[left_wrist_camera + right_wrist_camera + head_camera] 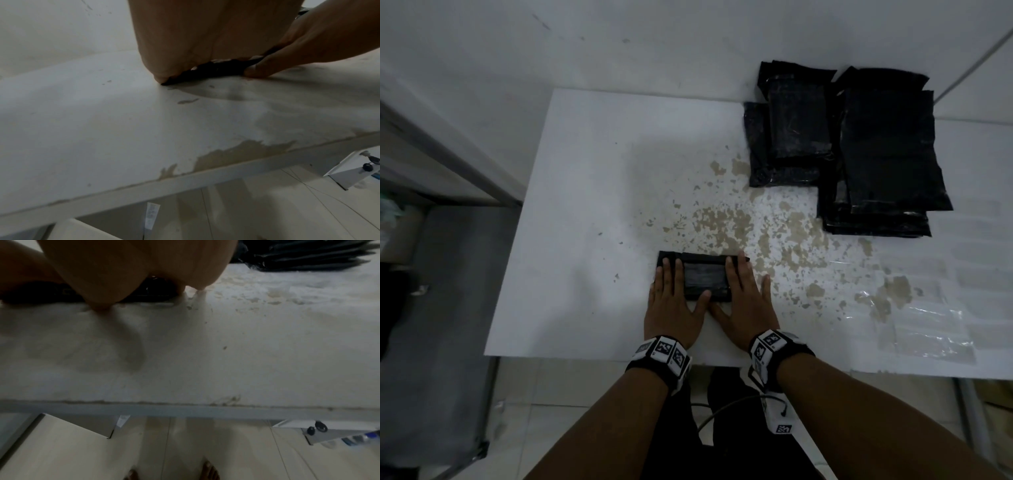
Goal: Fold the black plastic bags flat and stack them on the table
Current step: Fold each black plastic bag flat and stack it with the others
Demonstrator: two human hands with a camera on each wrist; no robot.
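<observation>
A small folded black plastic bag (703, 274) lies near the front of the white table (585, 205). My left hand (671, 294) presses flat on its left end with straight fingers, the thumb lying on the bag's near edge. My right hand (743, 291) presses flat on its right end, fingers straight. In the left wrist view the black bag (209, 71) shows as a thin dark wedge under my palm (185, 40). In the right wrist view the bag (156, 290) sits under my right palm (133, 269). At the back right lie piles of black bags (887, 154).
A smaller pile of folded black bags (791, 130) lies beside the large one. Clear plastic sheets (921, 318) lie at the table's right front. The tabletop paint is chipped in the middle (739, 222). The table's front edge (592, 356) is just behind my wrists.
</observation>
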